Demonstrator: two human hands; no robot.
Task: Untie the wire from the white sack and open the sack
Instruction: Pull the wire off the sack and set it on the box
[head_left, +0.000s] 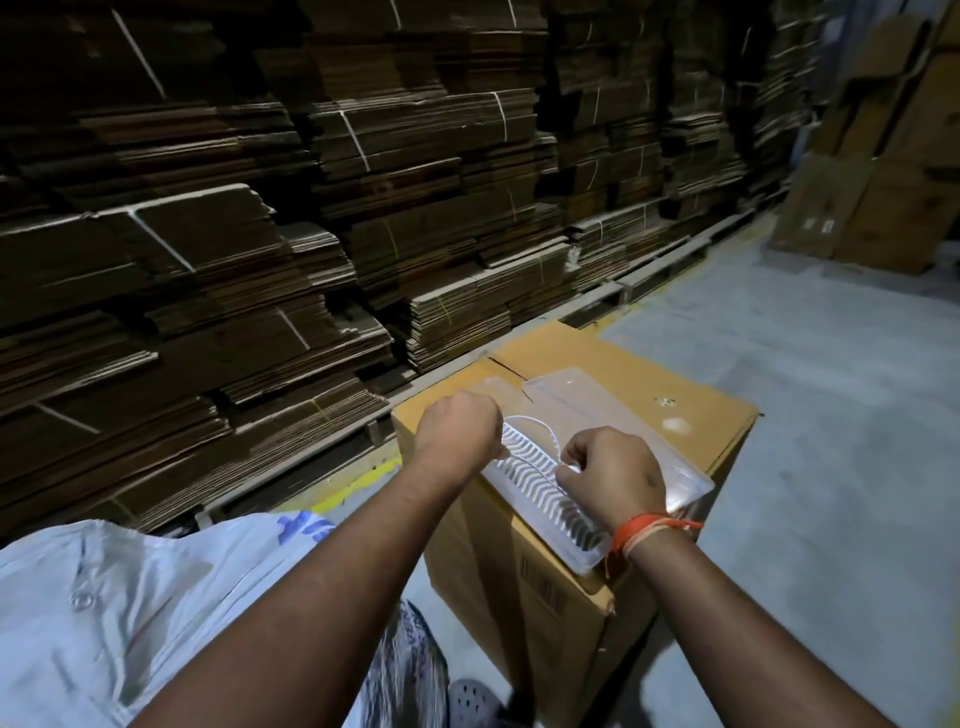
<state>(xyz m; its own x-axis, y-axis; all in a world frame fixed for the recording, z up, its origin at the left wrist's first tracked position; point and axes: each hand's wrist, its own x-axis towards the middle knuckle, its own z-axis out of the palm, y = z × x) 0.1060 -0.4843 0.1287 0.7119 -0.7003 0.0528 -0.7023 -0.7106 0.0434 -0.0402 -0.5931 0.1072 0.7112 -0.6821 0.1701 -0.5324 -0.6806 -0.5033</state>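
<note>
Wire (530, 427): thin white strand arching between the two fists, above the near end of the tray; both ends vanish into the hands.
Sack: cannot tell which thing it is; a clear plastic-wrapped flat tray (550, 480) with rows of curved white ribs lies under the hands.
Left hand (460, 428): fingers clenched round the wire's left end, knuckles up, over the tray's far-left corner.
Right hand (615, 470): fingers curled, pinching the wire's right end by the thumb; orange thread band (641, 530) on the wrist.
Tray place: flat on top of a tall carton (587, 613), slanting across it, near end overhanging the carton's edge.
Carton: brown, closed flaps, barcode label on its side, standing on grey floor (831, 415).
Left side: high stacks of flattened cardboard (260, 208), bundled with white straps.
Far right: more brown boxes (893, 171) piled up.
Bottom left: pale blue shirt (104, 613).
</note>
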